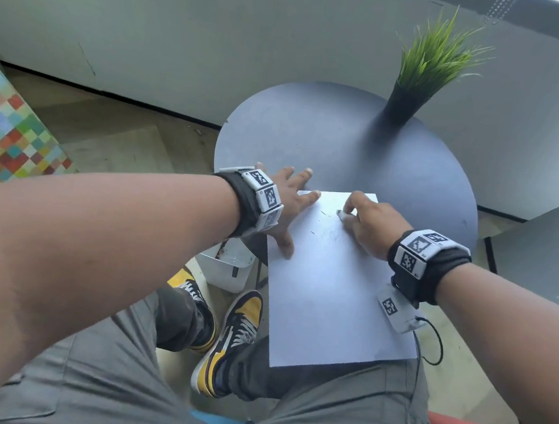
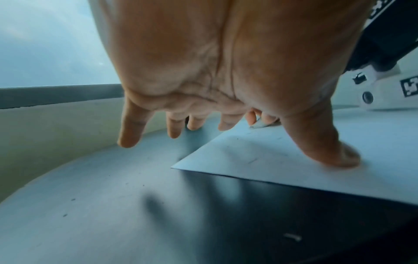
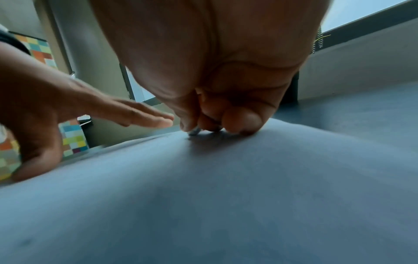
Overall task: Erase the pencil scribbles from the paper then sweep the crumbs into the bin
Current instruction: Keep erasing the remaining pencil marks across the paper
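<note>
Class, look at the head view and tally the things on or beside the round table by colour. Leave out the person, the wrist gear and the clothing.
White: 3, the sheet of white paper, the small white eraser pinched in the right hand, the white plastic bin on the floor.
Grey: 1, the round grey table.
Green: 1, the green grass plant in a black pot.
Total: 5.

One paper (image 1: 338, 301); one eraser (image 1: 339, 213) (small); one bin (image 1: 229, 271); one plant (image 1: 433, 63).

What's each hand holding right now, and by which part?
Right hand pinches a small white eraser by its upper end, tip on the white paper sheet. Left hand holds nothing, lying flat across the sheet's left edge.
</note>
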